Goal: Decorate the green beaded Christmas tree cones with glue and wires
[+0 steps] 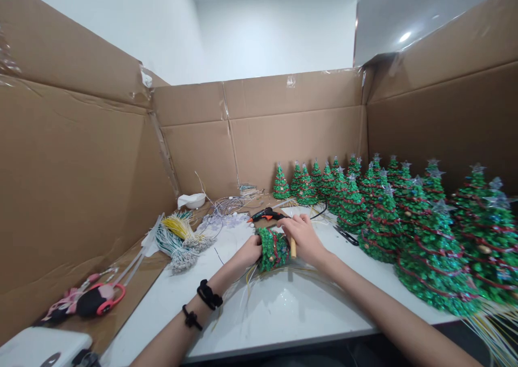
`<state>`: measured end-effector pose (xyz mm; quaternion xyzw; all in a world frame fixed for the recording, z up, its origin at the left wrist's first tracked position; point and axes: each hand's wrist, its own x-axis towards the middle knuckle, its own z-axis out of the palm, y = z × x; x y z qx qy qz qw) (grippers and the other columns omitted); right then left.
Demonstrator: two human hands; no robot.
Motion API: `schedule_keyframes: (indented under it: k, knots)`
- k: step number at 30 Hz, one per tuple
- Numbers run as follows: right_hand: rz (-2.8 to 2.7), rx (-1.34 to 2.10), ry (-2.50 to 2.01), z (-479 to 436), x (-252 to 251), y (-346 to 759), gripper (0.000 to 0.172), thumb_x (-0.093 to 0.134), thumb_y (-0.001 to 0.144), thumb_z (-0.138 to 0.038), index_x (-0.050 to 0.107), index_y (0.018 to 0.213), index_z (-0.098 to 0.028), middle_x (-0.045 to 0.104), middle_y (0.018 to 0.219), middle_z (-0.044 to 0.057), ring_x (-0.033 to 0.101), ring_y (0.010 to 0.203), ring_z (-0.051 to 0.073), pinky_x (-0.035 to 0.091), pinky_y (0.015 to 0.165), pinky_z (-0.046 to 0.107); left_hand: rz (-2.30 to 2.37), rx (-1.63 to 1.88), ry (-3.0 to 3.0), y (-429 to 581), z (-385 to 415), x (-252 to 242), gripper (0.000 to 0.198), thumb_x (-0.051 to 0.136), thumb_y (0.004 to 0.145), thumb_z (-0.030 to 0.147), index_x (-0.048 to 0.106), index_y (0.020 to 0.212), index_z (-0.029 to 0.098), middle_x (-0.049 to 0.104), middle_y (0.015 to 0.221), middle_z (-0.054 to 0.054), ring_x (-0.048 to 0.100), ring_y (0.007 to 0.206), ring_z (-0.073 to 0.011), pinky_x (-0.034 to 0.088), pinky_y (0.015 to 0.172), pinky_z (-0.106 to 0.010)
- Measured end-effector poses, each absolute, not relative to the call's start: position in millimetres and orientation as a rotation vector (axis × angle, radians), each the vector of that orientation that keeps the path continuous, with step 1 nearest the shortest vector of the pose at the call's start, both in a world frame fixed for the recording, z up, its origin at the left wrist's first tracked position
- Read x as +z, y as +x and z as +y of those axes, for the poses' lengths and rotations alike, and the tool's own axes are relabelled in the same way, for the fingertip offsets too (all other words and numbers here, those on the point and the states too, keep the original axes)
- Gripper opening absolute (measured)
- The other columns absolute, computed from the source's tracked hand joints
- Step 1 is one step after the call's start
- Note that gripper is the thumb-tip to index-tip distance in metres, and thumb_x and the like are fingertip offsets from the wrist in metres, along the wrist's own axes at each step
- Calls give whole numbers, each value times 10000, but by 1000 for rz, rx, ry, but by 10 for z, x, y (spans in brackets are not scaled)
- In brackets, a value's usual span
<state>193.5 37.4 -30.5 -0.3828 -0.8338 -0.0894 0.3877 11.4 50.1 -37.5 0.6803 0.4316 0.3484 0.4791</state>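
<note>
In the middle of the table a small green tinsel Christmas tree with red garland lies tipped on its side. My left hand grips it at its left end, with some fingertips hidden behind or inside it. My right hand is closed round a wooden-handled tool at the tree's right end; the tool's tip is hidden. Thin pale and yellow wires trail from under the tree. Just behind both hands lies a black and orange glue gun.
Rows of finished-looking Christmas trees fill the right side. Black thread snips lie before them. At left are bundles of wired lights, glue sticks, a white dish and a doll-like charm. Cardboard walls surround the white table.
</note>
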Motion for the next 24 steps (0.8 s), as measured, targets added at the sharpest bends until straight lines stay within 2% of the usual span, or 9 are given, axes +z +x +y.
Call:
schedule_keyframes:
  k: [4,7,11,15,19,21,24]
  knots:
    - [-2070,-215,-1068,409,-310,1965,295,442,741,-19,549,965,-178,614,763,38,466,746,203,241,738,326,1088,755,1677,87,432,-249,134,592,578,196,664,671,132,609,594,-1,486,580,-135,389,611,-259]
    - [-2039,-199,-1115,407,-319,1956,297,446,729,-26,555,959,-180,613,753,37,471,751,208,236,737,329,1085,645,1646,29,427,-200,115,560,560,166,641,633,129,549,538,20,374,496,-87,278,497,-220]
    - [-2027,-132,-1153,392,-326,1933,318,445,694,-20,559,943,-180,605,741,33,473,740,206,235,721,324,1028,582,1629,-41,470,-206,145,570,551,164,649,665,121,551,557,16,340,488,-73,226,471,-210]
    - [-2005,-81,-1155,385,-323,1926,327,436,679,-16,557,937,-177,592,711,24,469,727,202,239,713,319,1054,592,1723,-58,489,-194,168,571,624,223,665,718,121,559,575,15,363,497,-80,264,481,-206]
    - [-1995,-95,-1107,382,-317,1931,345,430,678,-1,554,942,-185,598,752,27,465,745,196,246,717,310,1045,644,1900,-16,473,-165,192,555,678,279,673,742,142,625,663,-9,505,654,-148,397,618,-234]
    - [-1993,-100,-1083,375,-311,1931,347,434,676,5,555,939,-187,591,749,25,462,746,195,250,709,303,1034,663,1965,14,457,-172,193,539,694,280,669,744,147,643,701,-17,537,718,-172,420,676,-247]
    - [-2018,-116,-1042,347,-300,1916,332,449,684,1,553,938,-187,580,731,20,456,735,191,252,700,295,1053,671,2066,44,439,-207,193,494,706,237,658,726,138,642,696,-18,541,704,-172,424,675,-248]
